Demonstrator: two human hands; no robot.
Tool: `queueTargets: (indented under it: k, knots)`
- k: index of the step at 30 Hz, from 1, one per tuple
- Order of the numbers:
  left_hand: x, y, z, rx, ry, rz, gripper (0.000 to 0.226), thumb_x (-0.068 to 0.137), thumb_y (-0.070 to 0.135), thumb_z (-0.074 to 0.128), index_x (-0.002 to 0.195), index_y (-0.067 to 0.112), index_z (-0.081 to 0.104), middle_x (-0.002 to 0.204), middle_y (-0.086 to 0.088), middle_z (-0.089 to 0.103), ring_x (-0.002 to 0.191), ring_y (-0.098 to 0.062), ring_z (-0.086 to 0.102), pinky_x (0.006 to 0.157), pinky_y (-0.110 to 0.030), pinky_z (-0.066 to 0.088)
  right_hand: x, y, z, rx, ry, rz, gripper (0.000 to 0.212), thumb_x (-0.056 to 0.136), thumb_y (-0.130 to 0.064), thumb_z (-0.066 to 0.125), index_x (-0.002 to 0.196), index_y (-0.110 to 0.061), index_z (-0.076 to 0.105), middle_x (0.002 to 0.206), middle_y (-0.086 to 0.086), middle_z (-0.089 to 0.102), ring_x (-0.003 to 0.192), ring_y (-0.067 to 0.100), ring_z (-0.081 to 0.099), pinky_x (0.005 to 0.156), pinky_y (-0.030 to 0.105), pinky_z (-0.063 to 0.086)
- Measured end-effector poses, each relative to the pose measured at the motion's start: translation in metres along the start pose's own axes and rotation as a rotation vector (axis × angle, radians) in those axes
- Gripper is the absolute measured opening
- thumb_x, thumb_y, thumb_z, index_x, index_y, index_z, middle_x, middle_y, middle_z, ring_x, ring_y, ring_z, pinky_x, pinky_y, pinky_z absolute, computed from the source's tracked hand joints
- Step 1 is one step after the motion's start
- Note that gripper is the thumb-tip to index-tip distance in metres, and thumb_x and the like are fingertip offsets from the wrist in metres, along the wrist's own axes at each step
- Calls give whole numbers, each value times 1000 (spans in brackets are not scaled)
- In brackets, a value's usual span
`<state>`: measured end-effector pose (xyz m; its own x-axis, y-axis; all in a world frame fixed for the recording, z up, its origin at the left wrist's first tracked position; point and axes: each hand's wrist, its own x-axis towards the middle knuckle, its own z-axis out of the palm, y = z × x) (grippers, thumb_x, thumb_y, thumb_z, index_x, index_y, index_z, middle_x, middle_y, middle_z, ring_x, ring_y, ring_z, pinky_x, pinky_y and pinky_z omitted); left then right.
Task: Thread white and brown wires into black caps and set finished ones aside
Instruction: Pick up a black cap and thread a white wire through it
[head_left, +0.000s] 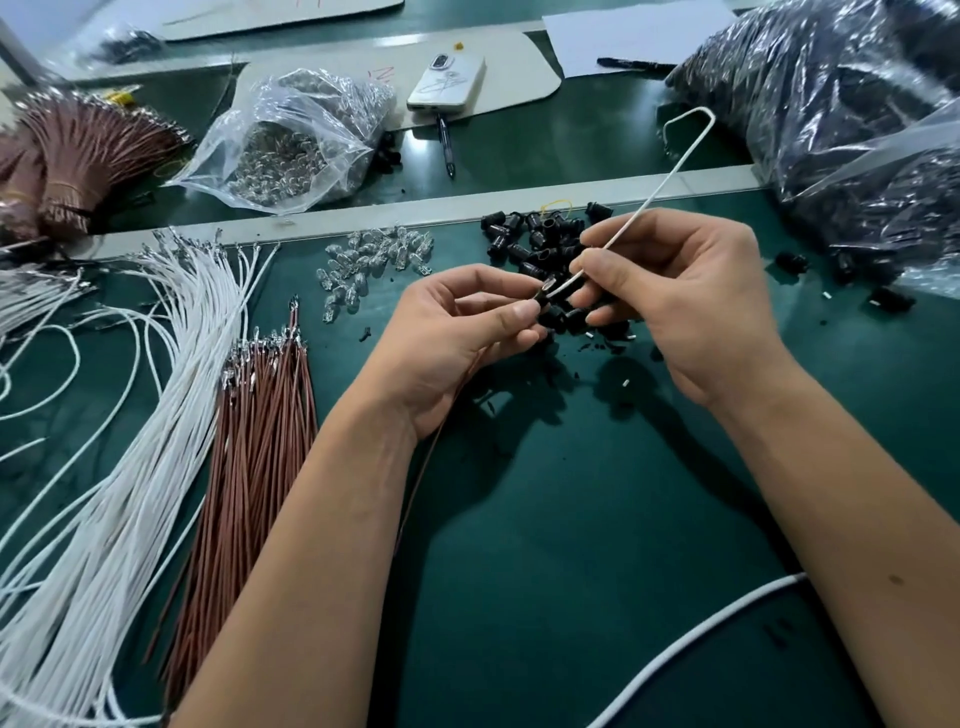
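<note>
on the green table (571, 519), white wires (130, 441) fan out at 9 o'clock with brown wires (260, 441) beside them. the right hand (691, 306) pinches a white wire (649, 202), its tip at a black cap (545, 295) pinched by the left hand (457, 332). loose caps (540, 244) lie at 12 o'clock.

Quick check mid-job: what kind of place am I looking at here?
Most likely a small electronics assembly bench in a workshop or factory. Bulk parts show it: bundled white wires and brown wires, a pile of black caps, and bags of tiny glass bulbs on a green mat.
</note>
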<state>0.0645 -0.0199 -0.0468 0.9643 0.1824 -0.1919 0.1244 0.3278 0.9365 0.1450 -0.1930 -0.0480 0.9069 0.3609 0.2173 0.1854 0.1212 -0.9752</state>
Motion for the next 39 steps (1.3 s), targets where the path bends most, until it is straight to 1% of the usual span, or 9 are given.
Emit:
queueTargets:
  k: [4, 9, 14, 18, 22, 27, 32, 37, 39]
  knots:
    - [0, -1, 2, 22, 11, 11, 13, 85, -10, 68, 94, -1, 70, 73, -9, 69, 63, -15, 69, 64, -17, 56, 1, 1, -3, -33, 8, 21, 9, 88, 2, 78, 92, -4, 74, 71, 8, 73, 58, 18, 70, 54, 24, 56]
    - [0, -3, 3, 76, 21, 44, 15, 85, -10, 70, 98, -3, 71, 73, -10, 71, 64, -16, 69, 66, -19, 57, 0, 2, -1, -52, 3, 19, 8, 87, 1, 79, 91, -4, 74, 68, 8, 73, 57, 19, 70, 54, 24, 57]
    - [1, -5, 3, 77, 50, 90, 14, 84, -8, 71, 95, 0, 72, 73, -10, 73, 65, -16, 71, 67, -19, 57, 1, 1, -3, -53, 22, 38, 10, 86, -1, 81, 89, -5, 72, 67, 6, 73, 54, 19, 69, 53, 25, 56]
    - [1, -6, 3, 109, 42, 114, 16, 81, -7, 75, 94, 2, 74, 79, -15, 74, 71, -20, 73, 74, -25, 59, 2, 1, -4, -61, 30, 44, 10, 86, -1, 81, 89, -4, 72, 65, 5, 72, 51, 17, 67, 51, 25, 55]
    - [2, -7, 0, 148, 50, 133, 17, 80, -7, 76, 94, 2, 75, 80, -16, 75, 71, -19, 72, 74, -25, 59, 0, 2, -1, -28, 29, 64, 10, 86, -2, 81, 87, -5, 71, 65, 5, 71, 52, 17, 66, 51, 24, 54]
    - [2, -8, 1, 166, 25, 161, 18, 80, -5, 77, 94, 5, 75, 83, -17, 75, 73, -21, 71, 79, -27, 59, 1, 0, -3, -1, 50, 95, 10, 86, -3, 81, 86, -7, 72, 69, 6, 73, 51, 15, 65, 50, 22, 53]
    - [3, -9, 0, 116, 41, 157, 18, 79, -6, 77, 94, 5, 75, 80, -16, 75, 71, -19, 71, 73, -25, 58, 0, -1, 0, 104, 37, 155, 10, 87, -3, 78, 84, -8, 70, 71, 7, 73, 52, 12, 62, 50, 19, 51]
    - [3, -8, 2, 113, 25, 169, 19, 78, -6, 77, 92, 6, 75, 80, -15, 75, 73, -21, 71, 81, -29, 59, 0, -2, -2, 93, 39, 176, 11, 86, -4, 79, 82, -9, 70, 70, 6, 73, 51, 11, 61, 49, 18, 50]
    - [3, -8, 2, 121, 29, 172, 19, 78, -6, 78, 92, 7, 75, 81, -15, 75, 75, -22, 71, 83, -32, 58, 0, -3, -2, 136, 25, 192, 11, 81, -10, 81, 80, -10, 70, 71, 6, 73, 51, 11, 61, 49, 17, 49]
